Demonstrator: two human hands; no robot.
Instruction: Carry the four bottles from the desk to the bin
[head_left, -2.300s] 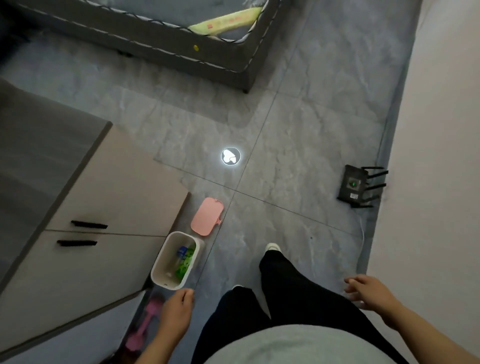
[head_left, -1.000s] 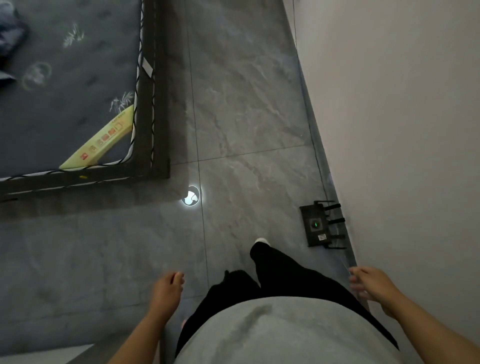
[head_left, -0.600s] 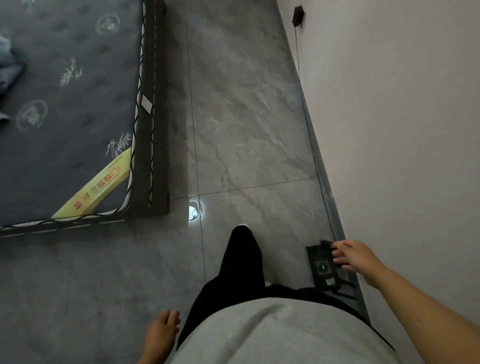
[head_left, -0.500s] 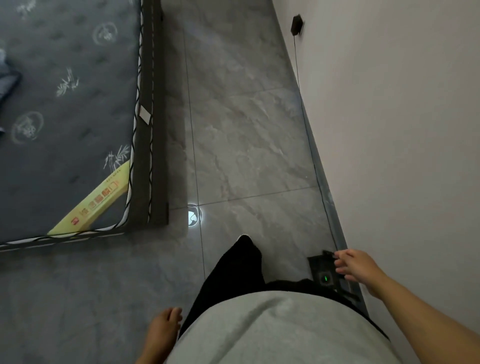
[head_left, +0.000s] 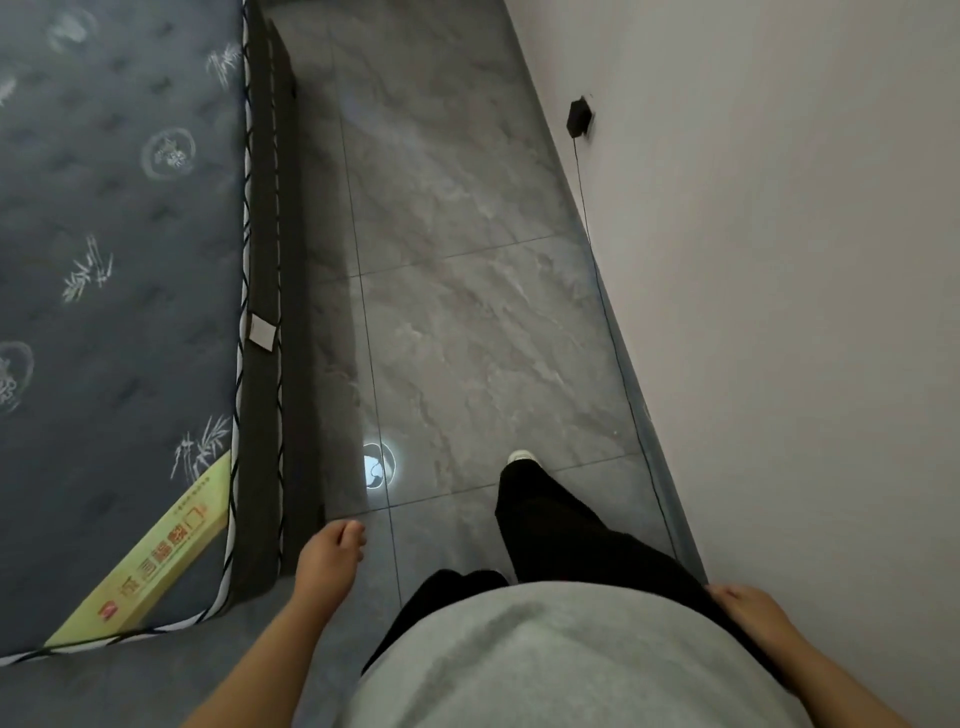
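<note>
No bottle, desk or bin is in view. My left hand (head_left: 328, 558) hangs at my side near the bed's corner, fingers loosely curled, holding nothing. My right hand (head_left: 745, 608) hangs by my right hip close to the wall, fingers relaxed, also holding nothing. My black-trousered right leg (head_left: 550, 519) is stepped forward on the grey tiled floor (head_left: 467, 322).
A bed with a dark patterned mattress (head_left: 114, 260) and a yellow corner label (head_left: 156, 566) fills the left. A white wall (head_left: 779, 260) runs along the right, with a black plug (head_left: 577, 118) and a cable along the skirting. A bright light reflection (head_left: 378, 464) lies on the floor.
I have turned away from the bin and cabinet and walked along the passage between bed and wall. The router has dropped out of view. My left hand swung forward, my right hand back.
</note>
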